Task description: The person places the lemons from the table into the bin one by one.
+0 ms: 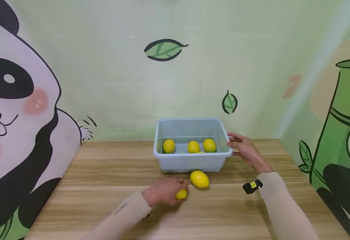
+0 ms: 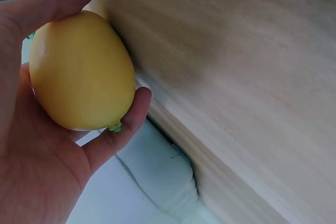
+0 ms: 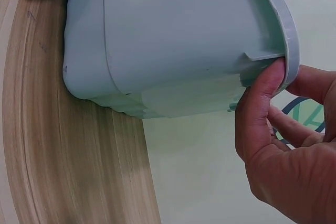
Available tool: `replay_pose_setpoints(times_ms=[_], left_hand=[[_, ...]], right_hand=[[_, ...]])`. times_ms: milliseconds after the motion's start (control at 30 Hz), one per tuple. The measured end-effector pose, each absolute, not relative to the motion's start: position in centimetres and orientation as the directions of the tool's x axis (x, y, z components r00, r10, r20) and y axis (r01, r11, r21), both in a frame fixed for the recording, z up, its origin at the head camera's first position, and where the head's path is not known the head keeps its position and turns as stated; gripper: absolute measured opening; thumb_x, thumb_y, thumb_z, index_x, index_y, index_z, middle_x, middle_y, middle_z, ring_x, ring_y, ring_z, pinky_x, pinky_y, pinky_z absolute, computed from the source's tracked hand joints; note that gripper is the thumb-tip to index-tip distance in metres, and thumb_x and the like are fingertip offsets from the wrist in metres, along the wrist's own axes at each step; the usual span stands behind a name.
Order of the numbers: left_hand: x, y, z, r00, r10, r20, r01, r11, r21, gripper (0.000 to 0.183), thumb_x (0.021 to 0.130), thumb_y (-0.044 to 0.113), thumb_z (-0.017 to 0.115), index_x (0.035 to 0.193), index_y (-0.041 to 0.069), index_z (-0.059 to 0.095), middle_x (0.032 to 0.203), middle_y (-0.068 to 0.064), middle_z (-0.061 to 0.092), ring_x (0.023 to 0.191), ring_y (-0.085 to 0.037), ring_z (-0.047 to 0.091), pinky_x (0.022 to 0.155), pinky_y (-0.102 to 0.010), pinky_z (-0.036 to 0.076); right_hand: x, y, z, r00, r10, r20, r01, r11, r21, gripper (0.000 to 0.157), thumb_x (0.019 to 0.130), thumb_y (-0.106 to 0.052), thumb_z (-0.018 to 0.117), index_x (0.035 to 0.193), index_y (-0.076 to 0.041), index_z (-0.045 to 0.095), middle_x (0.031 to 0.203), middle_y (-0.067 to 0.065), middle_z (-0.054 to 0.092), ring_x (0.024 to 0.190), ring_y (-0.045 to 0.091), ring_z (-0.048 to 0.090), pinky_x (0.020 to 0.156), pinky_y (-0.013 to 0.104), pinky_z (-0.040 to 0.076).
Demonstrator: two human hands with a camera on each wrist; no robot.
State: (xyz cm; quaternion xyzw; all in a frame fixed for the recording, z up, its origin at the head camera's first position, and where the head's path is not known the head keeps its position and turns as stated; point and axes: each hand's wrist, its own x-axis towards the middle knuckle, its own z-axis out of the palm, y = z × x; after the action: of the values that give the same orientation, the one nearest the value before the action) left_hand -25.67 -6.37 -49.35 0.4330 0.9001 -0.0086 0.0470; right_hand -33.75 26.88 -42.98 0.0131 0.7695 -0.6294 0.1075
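Observation:
My left hand (image 1: 167, 191) grips a yellow lemon (image 2: 81, 72) low over the wooden table, thumb on one side and fingers curled round the other. The lemon's small green stem end shows in the left wrist view. Just right of that hand, a second lemon (image 1: 199, 179) lies on the table in front of a light blue plastic bin (image 1: 190, 163). Several lemons sit inside the bin, some partly hidden by its front wall. At the bin's right end, my right hand (image 1: 245, 150) pinches the rim (image 3: 290, 35) between thumb and fingers.
The bin stands near the back of the wooden table (image 1: 109, 173), close to a pale green backdrop (image 1: 118, 66) printed with leaves. A printed panda (image 1: 46, 160) covers the left side, and printed bamboo (image 1: 340, 110) the right.

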Motion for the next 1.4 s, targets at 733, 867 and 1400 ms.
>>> replay_pose_setpoints(times_ms=[733, 867, 1400], left_hand=[[-24.5, -6.8, -45.3, -0.627, 0.777, -0.047, 0.776, 0.629, 0.043, 0.051, 0.085, 0.033, 0.072, 0.133, 0.026, 0.057, 0.125, 0.002, 0.059, 0.106, -0.016, 0.059, 0.086, -0.036, 0.055], [-24.5, -6.8, -44.8, -0.627, 0.779, -0.014, 0.778, 0.627, 0.034, 0.046, 0.086, 0.033, 0.07, 0.13, 0.026, 0.058, 0.124, 0.003, 0.059, 0.103, -0.016, 0.058, 0.082, -0.036, 0.055], [-24.6, -6.7, -42.5, -0.605, 0.794, 0.058, 0.796, 0.603, 0.04, 0.043, 0.087, 0.032, 0.068, 0.127, 0.021, 0.059, 0.114, 0.002, 0.059, 0.093, -0.014, 0.056, 0.076, -0.028, 0.052]], right_hand=[[-33.8, 26.9, -43.3, -0.976, -0.11, -0.187, 0.16, 0.215, -0.963, 0.059, 0.098, -0.017, 0.058, 0.152, -0.011, 0.035, 0.143, 0.02, 0.043, 0.11, 0.022, 0.056, 0.086, 0.031, 0.058], [-33.8, 26.9, -43.3, -0.977, -0.105, -0.184, 0.159, 0.216, -0.963, 0.059, 0.098, -0.017, 0.057, 0.152, -0.011, 0.035, 0.143, 0.02, 0.043, 0.108, 0.021, 0.056, 0.088, 0.034, 0.057], [-33.7, 26.8, -42.9, -0.975, -0.102, -0.198, 0.172, 0.225, -0.959, 0.059, 0.099, -0.017, 0.056, 0.153, -0.012, 0.034, 0.147, 0.021, 0.041, 0.114, 0.026, 0.054, 0.092, 0.035, 0.056]])
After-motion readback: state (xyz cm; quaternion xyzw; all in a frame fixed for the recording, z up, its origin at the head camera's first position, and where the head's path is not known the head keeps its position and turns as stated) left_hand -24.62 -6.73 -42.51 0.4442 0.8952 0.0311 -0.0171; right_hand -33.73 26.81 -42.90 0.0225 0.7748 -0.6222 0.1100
